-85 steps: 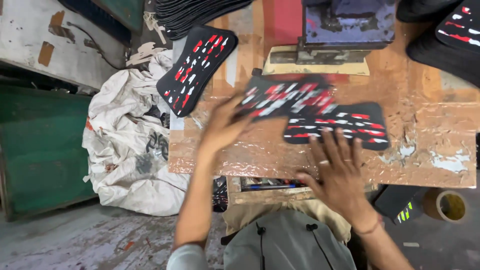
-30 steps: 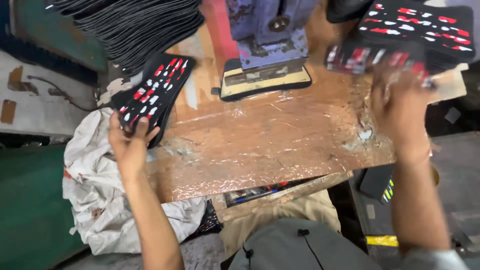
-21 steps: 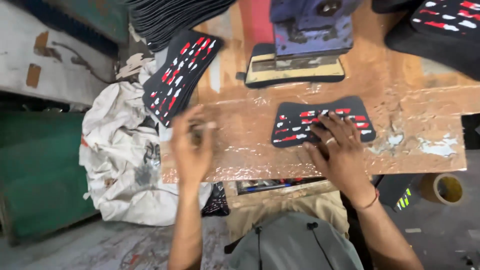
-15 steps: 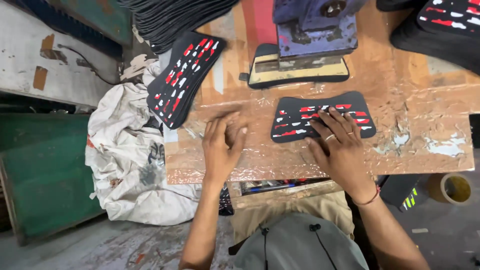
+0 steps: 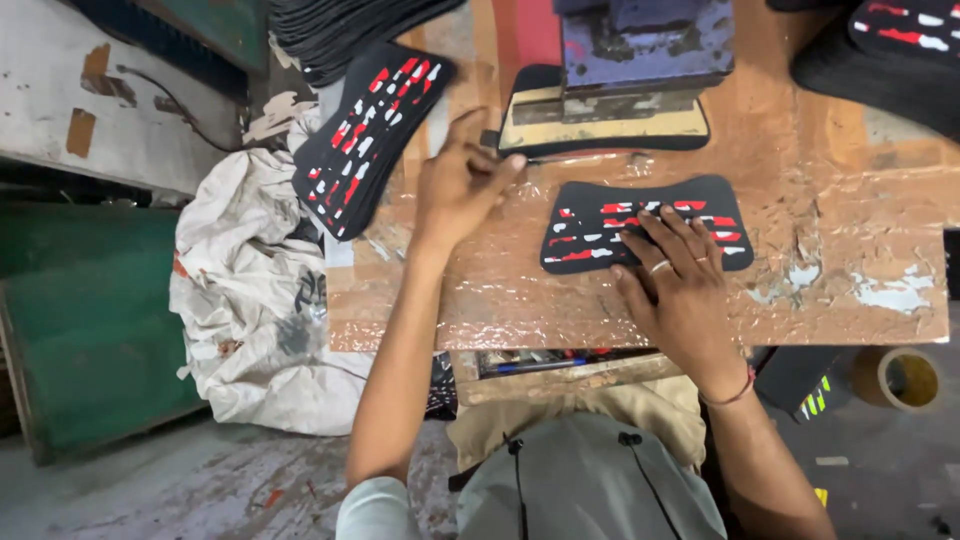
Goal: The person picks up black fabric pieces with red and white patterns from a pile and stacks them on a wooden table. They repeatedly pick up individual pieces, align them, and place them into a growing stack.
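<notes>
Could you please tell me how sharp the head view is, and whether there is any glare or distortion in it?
Head view: the right hand and the black patterned piece under it are sharp; the left hand is slightly motion-blurred; the wrinkled film on the table gives soft glare; the wide lens bends the edges, and the light is even.

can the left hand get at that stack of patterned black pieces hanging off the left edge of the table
Probably yes. The left hand is raised over the table just right of the stack, holding nothing, with nothing between them.
</notes>
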